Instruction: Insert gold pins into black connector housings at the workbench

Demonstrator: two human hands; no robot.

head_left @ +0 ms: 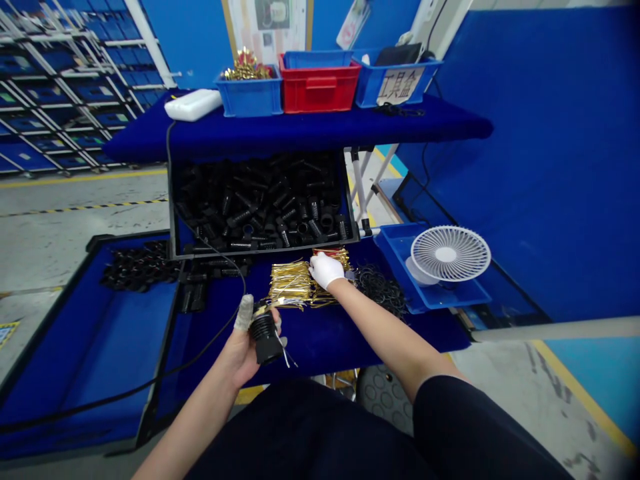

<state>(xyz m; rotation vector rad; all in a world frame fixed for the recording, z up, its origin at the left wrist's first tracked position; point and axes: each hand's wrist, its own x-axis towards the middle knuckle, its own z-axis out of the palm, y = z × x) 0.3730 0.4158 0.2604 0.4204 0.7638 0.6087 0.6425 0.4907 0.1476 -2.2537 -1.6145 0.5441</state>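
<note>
My left hand (pixel 243 353) is shut on a black threaded plastic fitting (pixel 265 338) close to my body. A pale finger cot covers its thumb, and thin wires stick out of the fitting. In a white glove, my right hand (pixel 326 270) has its fingers bunched into a bundle of gold-coloured wires (pixel 330 257) on the blue cloth. A larger gold wire bundle (pixel 289 283) lies just left of that hand. Beside my right wrist sits a heap of thin black rings (pixel 381 290).
An open bin of black threaded fittings (pixel 260 200) sits under a blue shelf (pixel 300 133) holding blue and red bins (pixel 319 90). A blue tray (pixel 435 298) holds a white fan (pixel 450 253). A black cable (pixel 150 380) crosses the blue side tray (pixel 100 333).
</note>
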